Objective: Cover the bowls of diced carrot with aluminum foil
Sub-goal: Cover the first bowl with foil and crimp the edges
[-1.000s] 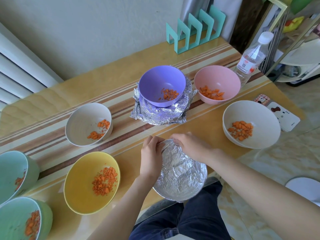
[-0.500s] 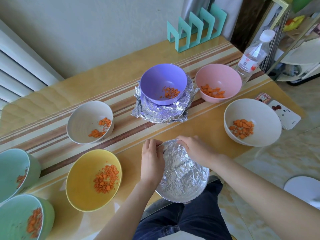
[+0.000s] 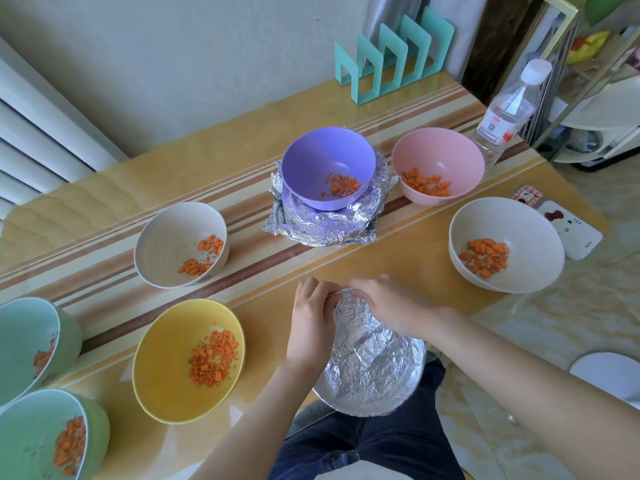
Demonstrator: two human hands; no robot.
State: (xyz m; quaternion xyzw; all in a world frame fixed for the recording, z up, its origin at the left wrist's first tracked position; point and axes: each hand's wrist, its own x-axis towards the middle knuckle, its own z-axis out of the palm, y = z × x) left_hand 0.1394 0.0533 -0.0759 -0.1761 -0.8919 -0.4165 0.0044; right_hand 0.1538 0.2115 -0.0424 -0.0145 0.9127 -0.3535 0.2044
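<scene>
One round foil-covered bowl (image 3: 372, 362), mouth up.

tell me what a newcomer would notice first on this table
The foil-covered bowl at the near table edge stands out, left hand and right hand gripping its far rim. Mid-table, a purple bowl of diced carrot sits on crumpled foil, with open carrot bowls around.

1. left hand (image 3: 310, 322): lies against the left side of the foil-covered bowl (image 3: 375, 372), fingers curled over its far edge.
2. left forearm: bare, reaches the bowl from near-left.
3. right hand (image 3: 384, 303): back upward, on the bowl's far right side, fingers curled onto the far edge, fingertips close to those of the other hand.
4. right forearm: bare, reaches the bowl from near-right.
</scene>
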